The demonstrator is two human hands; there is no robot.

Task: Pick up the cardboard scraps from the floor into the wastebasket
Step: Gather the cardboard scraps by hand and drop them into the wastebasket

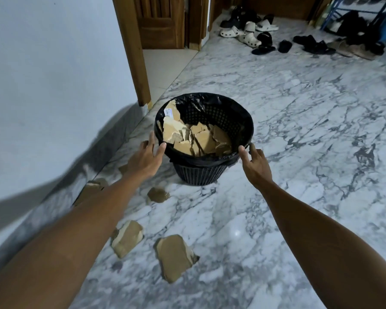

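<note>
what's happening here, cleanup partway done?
Yes, partway. A person reaches both hands to the black wastebasket: the left hand and right hand are at opposite sides of its rim, fingers loosely spread, holding no scrap. The basket already holds torn cardboard pieces. Several cardboard scraps lie on the marble floor near the wall.

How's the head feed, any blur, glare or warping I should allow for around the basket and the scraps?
Head view: wastebasket fairly sharp; floor scraps soft-edged, slightly blurred. Small glare spot on the marble floor. Wide-angle warping bends the wall and stretches both forearms. Dim, even light; soft shadow along the wall base.
</note>
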